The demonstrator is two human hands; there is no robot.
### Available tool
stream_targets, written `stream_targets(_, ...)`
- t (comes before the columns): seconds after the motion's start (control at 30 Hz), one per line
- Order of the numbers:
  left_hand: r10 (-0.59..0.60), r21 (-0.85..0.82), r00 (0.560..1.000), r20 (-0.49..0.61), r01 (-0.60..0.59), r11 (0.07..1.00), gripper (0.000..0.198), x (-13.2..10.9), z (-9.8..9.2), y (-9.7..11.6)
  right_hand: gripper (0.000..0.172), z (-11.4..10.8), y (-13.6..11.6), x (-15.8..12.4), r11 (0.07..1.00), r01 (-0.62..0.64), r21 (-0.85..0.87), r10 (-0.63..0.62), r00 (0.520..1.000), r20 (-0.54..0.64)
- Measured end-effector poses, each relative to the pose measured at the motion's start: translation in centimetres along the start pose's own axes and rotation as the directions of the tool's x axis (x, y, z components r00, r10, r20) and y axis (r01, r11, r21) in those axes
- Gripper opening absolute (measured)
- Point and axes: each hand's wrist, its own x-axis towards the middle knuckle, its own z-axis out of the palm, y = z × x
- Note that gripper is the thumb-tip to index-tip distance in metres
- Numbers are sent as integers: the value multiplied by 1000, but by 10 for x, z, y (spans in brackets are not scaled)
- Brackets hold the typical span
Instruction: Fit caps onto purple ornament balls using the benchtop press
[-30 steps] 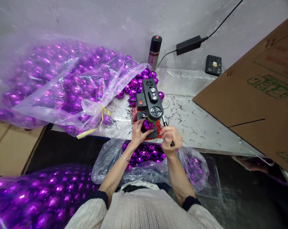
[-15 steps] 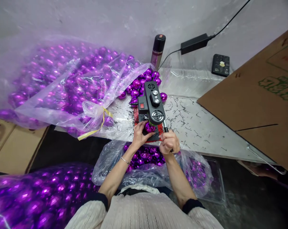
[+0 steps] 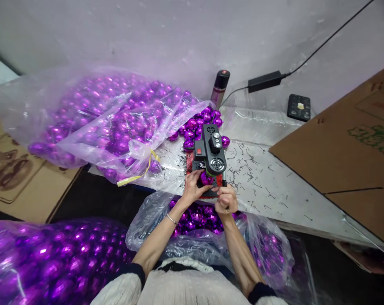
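Under the head of a small black bench press (image 3: pixel 214 150) sits a shiny purple faceted ball ornament (image 3: pixel 206 178). My left hand (image 3: pixel 192 186) closes thumb and fingers around the ball's left and front side. To the right, my right hand (image 3: pixel 226 199) is curled in a fist at the lower end of the press's black lever handle (image 3: pixel 224 179). Its fingers hide most of the grip. A red switch (image 3: pixel 198 151) shows on the side of the press, which stands on a red base. Several loose purple balls (image 3: pixel 192 123) lie behind the press.
A large clear bag (image 3: pixel 93 114) of purple balls, with a yellow tie (image 3: pixel 137 178), lies left. An open bag (image 3: pixel 198 218) of balls hangs before me. Small dark bits litter the white table (image 3: pixel 252 182). A spray can (image 3: pixel 220 87), power adapter (image 3: pixel 264 81), black case (image 3: pixel 299 107) and cardboard box (image 3: pixel 347 148) stand beyond.
The view has shifted, so the scene sits lower and further right. The lever looks shorter, its silver shaft now out of sight. Both hands keep their places at the ball and lever.
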Motion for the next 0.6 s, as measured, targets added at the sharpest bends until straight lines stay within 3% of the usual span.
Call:
stream_targets(0.2, 60, -16, 998, -9, -60, 998, 70, -2, 0, -1, 41, -4, -20, 40, 993, -114, -35, 113, 993, -32)
stream_targets(0.33, 196, -18, 979, 53, -196, 980, 70, -38, -13, -7, 42, -8, -35, 71, 978, -192, -87, 193, 981, 10)
stream_targets(0.43, 242, -16, 961, 132, -242, 970, 98, -62, -28, -14, 42, -11, -37, 72, 985, -155, -74, 158, 986, 43)
stream_targets(0.5, 185, -32, 979, 88, -182, 983, 98, -53, -37, -21, 41, -11, -35, 66, 990, -127, -66, 130, 990, 54)
stream_targets(0.6, -19, -60, 990, -140, 11, 998, 58, 10, -43, -33, 40, -11, -34, 59, 990, -132, -59, 135, 990, 49)
